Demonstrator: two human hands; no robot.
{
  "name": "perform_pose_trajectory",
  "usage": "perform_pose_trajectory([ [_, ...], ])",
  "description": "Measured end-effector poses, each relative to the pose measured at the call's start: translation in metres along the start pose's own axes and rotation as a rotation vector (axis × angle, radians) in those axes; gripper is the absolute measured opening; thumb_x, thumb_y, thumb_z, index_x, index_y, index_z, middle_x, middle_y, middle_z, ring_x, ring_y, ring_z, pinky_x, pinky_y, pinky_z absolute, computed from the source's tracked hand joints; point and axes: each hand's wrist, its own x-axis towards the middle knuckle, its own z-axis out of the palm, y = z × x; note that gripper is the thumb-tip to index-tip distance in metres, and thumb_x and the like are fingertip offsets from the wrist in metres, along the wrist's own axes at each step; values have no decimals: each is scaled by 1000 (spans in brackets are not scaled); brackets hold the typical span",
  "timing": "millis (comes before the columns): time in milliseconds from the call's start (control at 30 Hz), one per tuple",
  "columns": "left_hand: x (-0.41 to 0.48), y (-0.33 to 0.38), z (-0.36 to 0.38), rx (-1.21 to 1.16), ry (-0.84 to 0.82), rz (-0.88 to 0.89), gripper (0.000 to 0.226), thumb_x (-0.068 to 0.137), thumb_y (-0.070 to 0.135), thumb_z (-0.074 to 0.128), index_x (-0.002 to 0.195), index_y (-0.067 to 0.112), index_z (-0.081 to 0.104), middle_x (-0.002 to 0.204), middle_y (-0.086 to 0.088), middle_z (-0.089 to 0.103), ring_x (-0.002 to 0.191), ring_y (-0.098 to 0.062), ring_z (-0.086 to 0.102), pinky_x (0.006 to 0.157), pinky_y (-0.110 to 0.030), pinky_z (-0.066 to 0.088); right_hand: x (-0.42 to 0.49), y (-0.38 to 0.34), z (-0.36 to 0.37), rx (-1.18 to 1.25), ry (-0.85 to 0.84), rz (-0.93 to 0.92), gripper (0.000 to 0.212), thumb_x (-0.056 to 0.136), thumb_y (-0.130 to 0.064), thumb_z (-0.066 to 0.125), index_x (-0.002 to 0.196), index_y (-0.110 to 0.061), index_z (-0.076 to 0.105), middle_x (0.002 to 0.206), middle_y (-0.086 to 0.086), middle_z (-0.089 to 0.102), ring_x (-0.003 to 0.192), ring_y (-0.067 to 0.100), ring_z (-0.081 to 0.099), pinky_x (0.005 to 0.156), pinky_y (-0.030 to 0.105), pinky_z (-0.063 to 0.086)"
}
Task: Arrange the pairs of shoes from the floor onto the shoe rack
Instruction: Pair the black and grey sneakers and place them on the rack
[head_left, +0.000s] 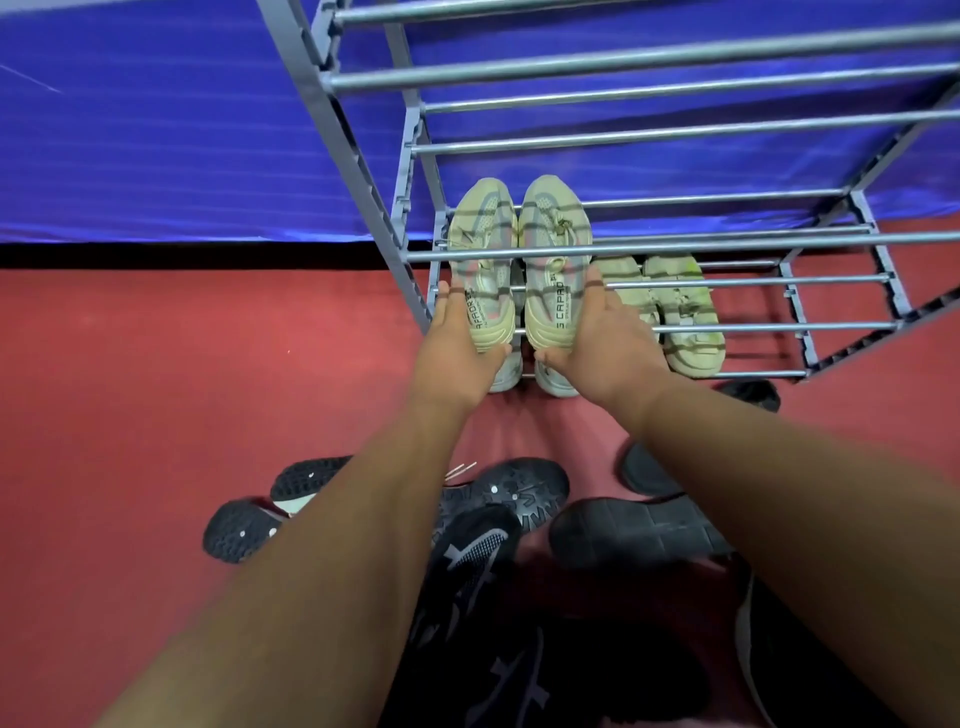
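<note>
A grey metal shoe rack (519, 255) with bar shelves stands ahead. On its lowest shelf a pale yellow-green pair lies side by side, the left shoe (482, 244) and the right shoe (555, 239) both toe-away. My left hand (457, 340) grips the left shoe's heel from its outer side. My right hand (597, 338) grips the right shoe's heel the same way. A second pale pair (670, 306) sits to the right on the same shelf. Several black shoes (467, 561) lie on the red floor below my arms.
Upper rack bars (623, 83) cross above the shoes. A blue cloth wall (182, 145) stands behind the rack. Red floor (182, 374) spreads to the left. One black shoe (753, 394) lies by the rack's front right corner.
</note>
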Motion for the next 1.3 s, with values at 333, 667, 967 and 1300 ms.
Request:
perform_pose_trajectory([
  [333,-95,-2,-12,148,-304,-268,60,96,30,64,149,8,44,141,-16,60,124,-36,60,101,-40,50,-82,26,-14,4,-80,72,52,89,-27,68,132,-4,49,133,20,53,121,42,53,97,45,46],
  [667,-239,-31,24,317,-583,-504,52,96,37,62,135,3,59,134,-19,64,123,-37,62,98,-36,49,-204,40,48,-5,-525,-27,59,81,-51,52,119,-11,73,123,17,72,112,36,66,95,37,53],
  [967,-295,-82,51,342,-656,-422,76,83,74,65,131,15,65,133,-16,63,125,-36,59,105,-36,48,-252,45,122,10,-740,-25,55,90,-32,66,144,-26,57,139,3,66,124,27,62,103,33,48],
  [1300,-275,-83,69,265,-709,-443,46,90,38,77,125,10,67,123,-13,70,118,-31,64,99,-34,49,-228,43,148,255,-493,214,25,97,-25,57,117,-20,70,118,9,74,113,30,67,95,31,48],
])
